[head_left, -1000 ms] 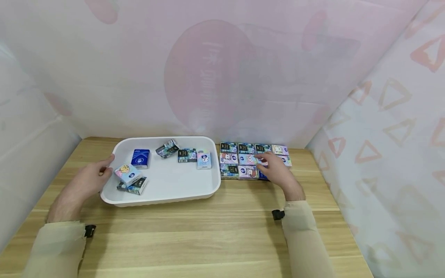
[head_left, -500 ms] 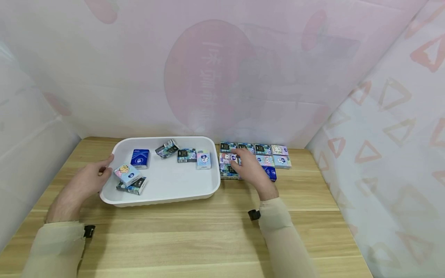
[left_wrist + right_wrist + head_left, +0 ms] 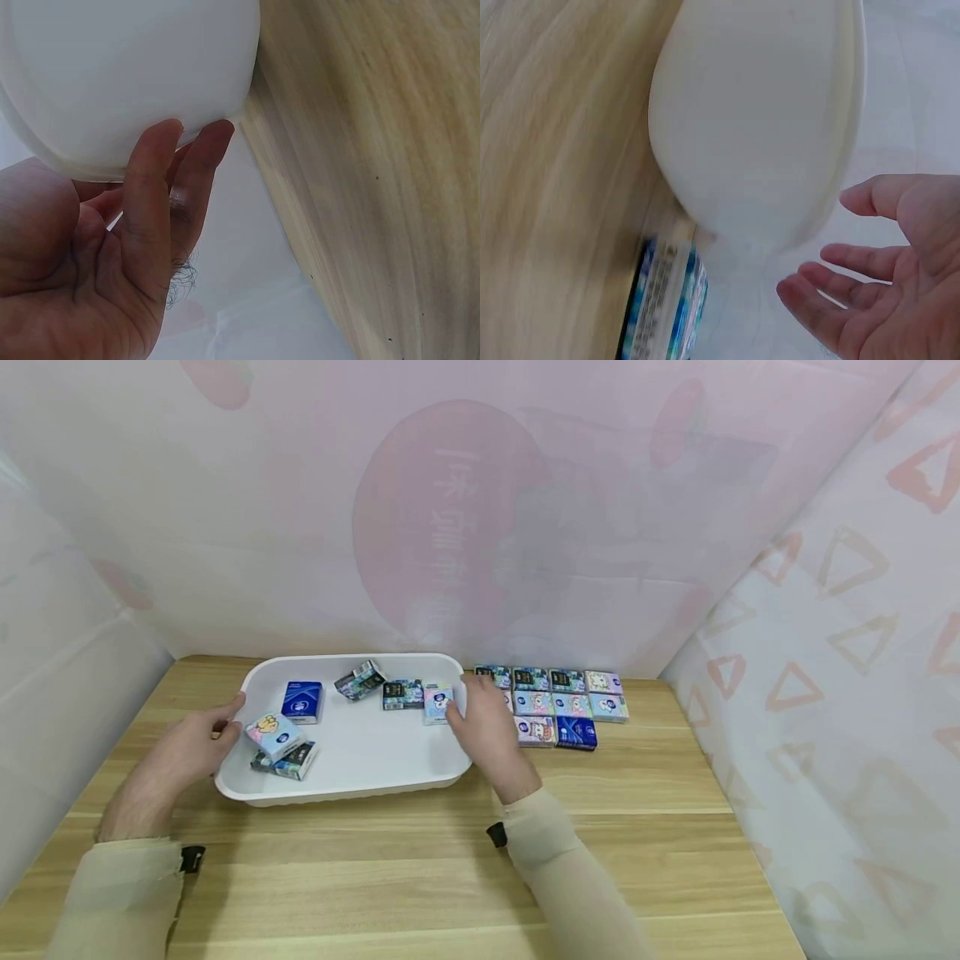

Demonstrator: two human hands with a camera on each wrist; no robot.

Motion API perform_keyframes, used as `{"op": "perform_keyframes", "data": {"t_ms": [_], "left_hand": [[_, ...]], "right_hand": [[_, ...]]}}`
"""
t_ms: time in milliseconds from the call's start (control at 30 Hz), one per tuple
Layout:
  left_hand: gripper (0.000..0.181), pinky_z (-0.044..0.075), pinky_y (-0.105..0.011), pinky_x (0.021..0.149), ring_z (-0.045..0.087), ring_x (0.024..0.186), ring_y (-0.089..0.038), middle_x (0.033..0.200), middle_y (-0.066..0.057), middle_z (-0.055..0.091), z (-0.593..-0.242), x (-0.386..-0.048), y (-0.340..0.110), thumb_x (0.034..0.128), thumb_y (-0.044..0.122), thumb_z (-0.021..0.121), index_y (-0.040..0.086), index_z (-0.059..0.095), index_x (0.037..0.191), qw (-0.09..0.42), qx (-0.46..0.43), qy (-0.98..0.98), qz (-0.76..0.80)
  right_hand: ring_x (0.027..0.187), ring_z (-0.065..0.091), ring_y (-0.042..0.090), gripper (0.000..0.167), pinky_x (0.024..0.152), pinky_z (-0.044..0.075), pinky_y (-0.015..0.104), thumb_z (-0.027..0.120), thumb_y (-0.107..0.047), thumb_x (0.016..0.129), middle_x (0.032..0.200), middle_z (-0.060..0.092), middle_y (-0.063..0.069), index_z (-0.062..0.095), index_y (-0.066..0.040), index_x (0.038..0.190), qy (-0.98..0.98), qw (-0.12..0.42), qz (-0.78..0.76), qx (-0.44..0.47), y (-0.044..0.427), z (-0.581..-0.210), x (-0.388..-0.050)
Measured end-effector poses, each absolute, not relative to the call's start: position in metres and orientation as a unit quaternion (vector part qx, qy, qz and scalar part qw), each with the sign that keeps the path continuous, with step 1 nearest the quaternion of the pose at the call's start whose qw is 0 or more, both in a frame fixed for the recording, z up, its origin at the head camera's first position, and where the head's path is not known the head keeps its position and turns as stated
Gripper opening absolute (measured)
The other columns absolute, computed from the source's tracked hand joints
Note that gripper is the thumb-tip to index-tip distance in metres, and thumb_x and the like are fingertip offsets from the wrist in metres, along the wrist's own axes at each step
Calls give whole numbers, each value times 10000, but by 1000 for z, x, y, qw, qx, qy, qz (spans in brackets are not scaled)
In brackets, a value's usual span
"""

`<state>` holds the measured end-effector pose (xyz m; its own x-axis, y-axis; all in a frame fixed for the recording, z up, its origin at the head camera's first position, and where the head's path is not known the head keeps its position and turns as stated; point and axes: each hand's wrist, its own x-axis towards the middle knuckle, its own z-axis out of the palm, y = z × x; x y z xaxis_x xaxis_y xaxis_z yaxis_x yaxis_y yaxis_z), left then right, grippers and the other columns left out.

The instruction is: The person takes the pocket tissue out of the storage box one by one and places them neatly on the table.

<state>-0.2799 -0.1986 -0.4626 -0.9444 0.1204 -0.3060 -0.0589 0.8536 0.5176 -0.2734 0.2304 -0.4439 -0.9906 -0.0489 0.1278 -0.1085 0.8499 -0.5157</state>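
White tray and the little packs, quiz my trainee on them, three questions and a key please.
1. True or false: the left hand grips the white tray.
2. The blue pack outside the tray lies in which row, as seen from the head camera: A) back, B) middle, C) front?
3. Fill in: the pale pack with a yellow figure partly covers a ____.

Key: 1 true; 2 C; 3 dark patterned pack.

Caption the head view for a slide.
Left hand grips white tray of six tissue packs; right hand at its other end.
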Motion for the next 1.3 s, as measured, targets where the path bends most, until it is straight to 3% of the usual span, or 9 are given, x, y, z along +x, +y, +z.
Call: {"op": "perform_keyframes", "data": {"t_ms": [267,667,967,1067,1133,1300], "left_hand": [[662,522,-313,773,641,1160,-526,1612,-529,487,-464,-281,-200,1250,196,478,-28,208,1811,164,20,949,269],[655,526,-315,764,651,1154,-518,1608,-521,496,-463,-281,-200,1252,204,458,-25,208,1813,163,15,946,278],[652,530,-313,762,653,1154,-516,1604,-517,504,-464,-282,-201,1253,200,466,-22,217,1813,158,14,947,278],[653,530,-312,765,654,1157,-518,1607,-519,502,-464,-282,-201,1251,199,470,-22,221,1813,158,15,947,279],[653,527,-311,769,653,1160,-520,1610,-521,501,-464,-282,-201,1250,198,472,-25,225,1812,158,17,948,277],[651,526,-311,772,657,1158,-518,1608,-525,505,-463,-282,-201,1244,189,476,-37,237,1806,154,22,949,274]], "right_hand": [[1449,728,394,580,1219,625,476,739,-270,1161,1605,709,232,626,43,1637,-975,40,210,57,195,-449,-270],[1565,649,395,610,1350,509,479,719,-310,1175,1708,644,222,599,26,1670,-983,-8,177,45,173,-465,-286],[1556,646,383,619,1393,444,494,714,-373,1167,1670,675,218,632,25,1634,-991,-26,127,41,167,-482,-298],[1517,670,367,582,1396,434,491,711,-363,1173,1593,730,219,675,57,1573,-990,-44,124,41,165,-482,-298],[1441,711,343,515,1373,447,483,720,-368,1163,1482,792,203,757,58,1449,-991,-41,117,49,166,-488,-302],[1317,733,266,420,1257,491,447,724,-449,1157,1345,838,126,865,-56,1106,-994,-44,77,68,167,-495,-305]]}}
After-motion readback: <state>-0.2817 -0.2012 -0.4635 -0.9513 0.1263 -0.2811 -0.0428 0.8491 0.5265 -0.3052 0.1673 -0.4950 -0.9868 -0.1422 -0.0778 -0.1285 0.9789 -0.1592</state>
